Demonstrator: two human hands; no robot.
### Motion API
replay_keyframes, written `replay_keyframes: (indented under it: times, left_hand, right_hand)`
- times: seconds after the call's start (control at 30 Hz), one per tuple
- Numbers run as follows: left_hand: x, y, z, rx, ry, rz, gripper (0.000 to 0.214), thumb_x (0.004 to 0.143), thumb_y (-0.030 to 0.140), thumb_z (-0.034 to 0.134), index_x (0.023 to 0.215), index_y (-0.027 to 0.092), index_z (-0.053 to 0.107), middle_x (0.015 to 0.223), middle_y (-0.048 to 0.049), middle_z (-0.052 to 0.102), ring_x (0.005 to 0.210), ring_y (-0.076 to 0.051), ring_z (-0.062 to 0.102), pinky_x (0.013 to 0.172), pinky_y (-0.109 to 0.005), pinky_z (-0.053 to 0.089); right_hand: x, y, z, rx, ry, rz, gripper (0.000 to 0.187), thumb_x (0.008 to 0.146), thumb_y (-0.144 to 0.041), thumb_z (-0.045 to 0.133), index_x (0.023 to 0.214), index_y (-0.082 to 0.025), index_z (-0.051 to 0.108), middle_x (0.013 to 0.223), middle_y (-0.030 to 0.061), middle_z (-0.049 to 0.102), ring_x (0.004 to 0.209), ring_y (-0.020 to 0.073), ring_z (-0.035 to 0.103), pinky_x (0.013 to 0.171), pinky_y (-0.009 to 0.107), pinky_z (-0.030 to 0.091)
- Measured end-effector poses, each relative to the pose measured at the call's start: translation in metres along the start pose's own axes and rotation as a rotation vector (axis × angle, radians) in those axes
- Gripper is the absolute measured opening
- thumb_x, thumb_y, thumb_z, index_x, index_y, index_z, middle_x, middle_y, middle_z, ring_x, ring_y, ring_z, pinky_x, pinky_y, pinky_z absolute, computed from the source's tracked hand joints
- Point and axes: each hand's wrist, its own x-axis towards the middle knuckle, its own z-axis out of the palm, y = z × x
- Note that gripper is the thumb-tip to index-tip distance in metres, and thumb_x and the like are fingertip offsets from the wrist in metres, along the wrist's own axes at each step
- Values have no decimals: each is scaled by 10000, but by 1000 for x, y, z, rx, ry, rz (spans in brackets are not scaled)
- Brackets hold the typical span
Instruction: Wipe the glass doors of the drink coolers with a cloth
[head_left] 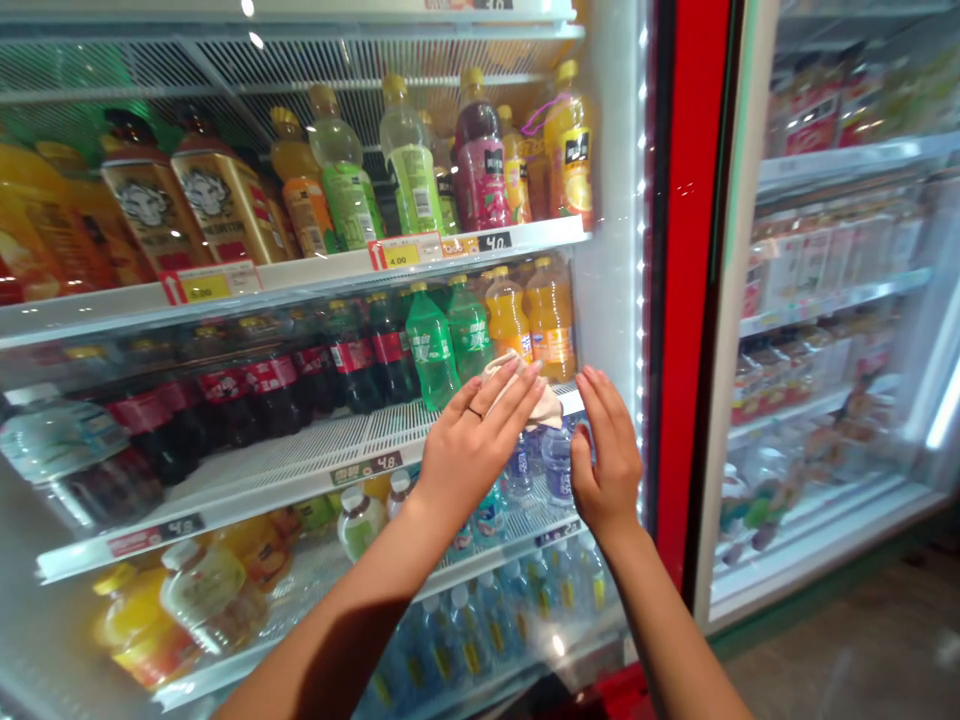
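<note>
I face an open drinks cooler. My left hand [476, 435] lies flat, fingers stretched, pressing a pale cloth [551, 405] against the front edge of the middle wire shelf [300, 465]. A ring shows on one finger. My right hand [606, 452] is held up just right of it, fingers straight and together, palm toward the shelf, with nothing in it. Green bottles [431, 345] and orange bottles [551, 315] stand on the shelf just behind both hands. Small clear water bottles [556, 470] sit under the hands.
The top shelf [315, 270] carries juice and tea bottles with yellow price tags. Dark cola bottles [270, 390] fill the middle shelf's left. The red cooler frame [686, 280] stands right of my right hand. A closed glass door [832, 330] lies further right.
</note>
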Motion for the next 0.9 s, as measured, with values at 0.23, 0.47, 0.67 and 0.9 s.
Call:
replay_keyframes:
  times: [0.23, 0.47, 0.67, 0.9]
  left_hand:
    - [21, -8, 1, -58, -12, -163, 587, 1080, 128, 485, 1662, 187, 449, 1694, -24, 500, 1612, -199, 423, 1368, -376, 308]
    - [0, 0, 5, -63, 2, -59, 582, 1079, 151, 519, 1657, 184, 456, 1704, -19, 482, 1642, -179, 353, 1408, -367, 191]
    - [-12, -15, -4, -24, 25, -80, 568, 1080, 147, 545, 1641, 206, 481, 1689, 2, 504, 1653, -164, 323, 1420, -378, 130]
    - [-3, -6, -2, 13, 40, -115, 487, 1100, 182, 533, 1587, 187, 555, 1671, 3, 524, 1583, -190, 468, 1404, -365, 216]
  right_hand:
    - [0, -12, 7, 103, -46, -28, 799, 1030, -58, 444, 1737, -377, 252, 1740, 24, 453, 1613, 276, 431, 1311, 557, 457]
    - [-2, -20, 12, 154, -57, -20, 810, 1021, -31, 425, 1735, -374, 256, 1751, 9, 434, 1617, 257, 425, 1318, 533, 454]
    - [-3, -27, 14, 156, -39, -20, 811, 1014, -22, 422, 1731, -371, 275, 1728, 27, 469, 1604, 268, 447, 1305, 539, 470]
    - [-2, -33, 15, 129, -46, -50, 815, 1010, -27, 420, 1735, -364, 265, 1710, 47, 491, 1584, 287, 477, 1293, 565, 481]
